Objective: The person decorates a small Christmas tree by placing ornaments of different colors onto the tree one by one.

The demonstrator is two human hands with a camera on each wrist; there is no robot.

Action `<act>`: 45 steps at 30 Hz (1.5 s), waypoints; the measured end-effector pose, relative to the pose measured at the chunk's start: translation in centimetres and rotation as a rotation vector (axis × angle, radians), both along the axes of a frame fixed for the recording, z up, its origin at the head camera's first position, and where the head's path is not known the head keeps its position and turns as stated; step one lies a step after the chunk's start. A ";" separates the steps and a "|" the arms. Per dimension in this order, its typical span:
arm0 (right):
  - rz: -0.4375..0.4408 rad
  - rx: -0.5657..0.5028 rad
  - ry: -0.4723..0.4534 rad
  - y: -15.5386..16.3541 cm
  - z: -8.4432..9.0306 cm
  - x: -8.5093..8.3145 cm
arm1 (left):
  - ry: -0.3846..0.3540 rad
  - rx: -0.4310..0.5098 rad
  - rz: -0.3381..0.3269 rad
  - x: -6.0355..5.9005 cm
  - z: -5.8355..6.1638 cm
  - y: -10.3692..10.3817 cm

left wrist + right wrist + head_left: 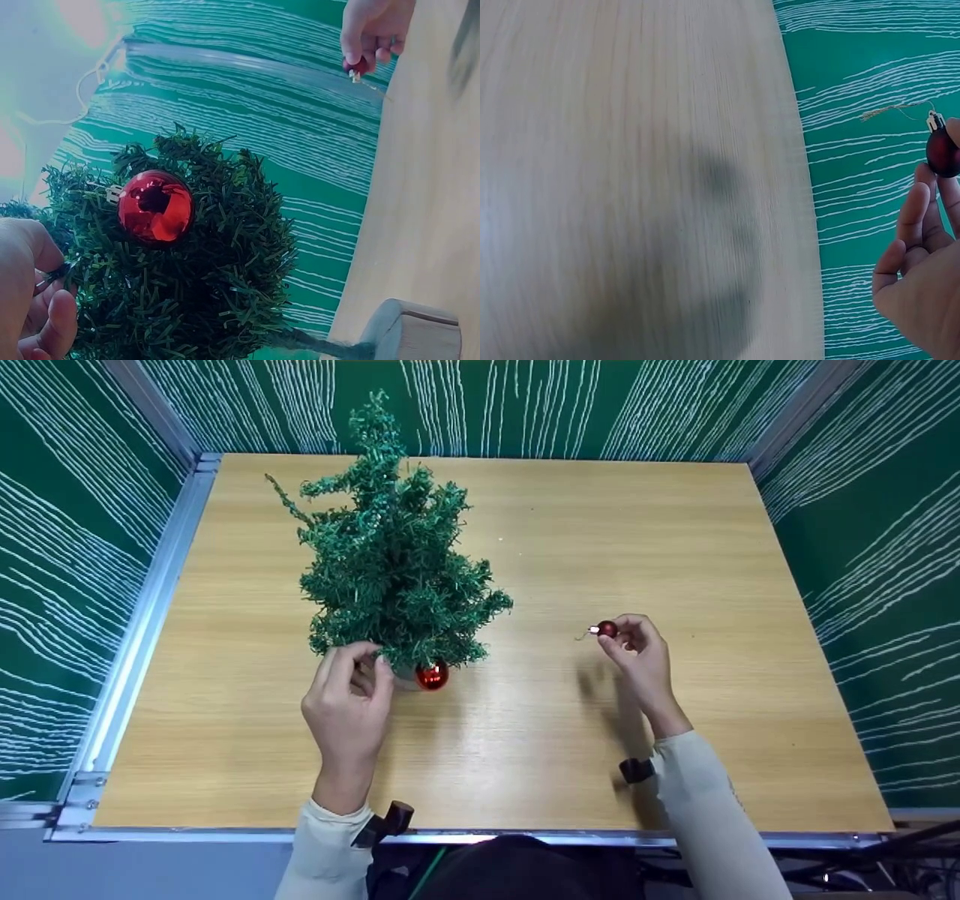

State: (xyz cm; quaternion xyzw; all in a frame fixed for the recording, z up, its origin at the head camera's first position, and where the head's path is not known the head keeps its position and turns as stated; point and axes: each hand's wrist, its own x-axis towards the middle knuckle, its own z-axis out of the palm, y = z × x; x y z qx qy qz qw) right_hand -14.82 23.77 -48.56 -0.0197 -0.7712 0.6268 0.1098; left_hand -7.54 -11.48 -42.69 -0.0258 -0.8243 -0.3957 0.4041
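Observation:
A small artificial Christmas tree [397, 577] stands on the table, left of its middle. One shiny red bauble [432, 676] hangs low on its near side; the left wrist view shows this red bauble [155, 208] against the green needles. My left hand [349, 701] is at the tree's lower front, left of that bauble, and pinches a branch tip [52, 277] between thumb and fingers. Out to the right, above the table, my right hand [641, 660] holds a smaller dark red bauble [607, 628] by its round body. Its metal cap and thin string [896, 110] stick out free.
The wooden tabletop [637, 532] has a metal frame edge [142, 660] along its left side. Green panels with white streaks [517, 409] rise at the back and both sides. The tree's round wooden base [420, 334] shows in the left wrist view.

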 end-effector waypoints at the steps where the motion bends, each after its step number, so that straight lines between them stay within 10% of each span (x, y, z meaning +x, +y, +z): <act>1: 0.000 0.005 0.001 0.0 0.0 0.0 | 0.000 0.001 0.001 0.0 0.0 0.0; 45: 0.057 -0.030 0.232 -0.8 2.2 1.9 | 0.008 0.007 0.001 0.1 0.1 -0.3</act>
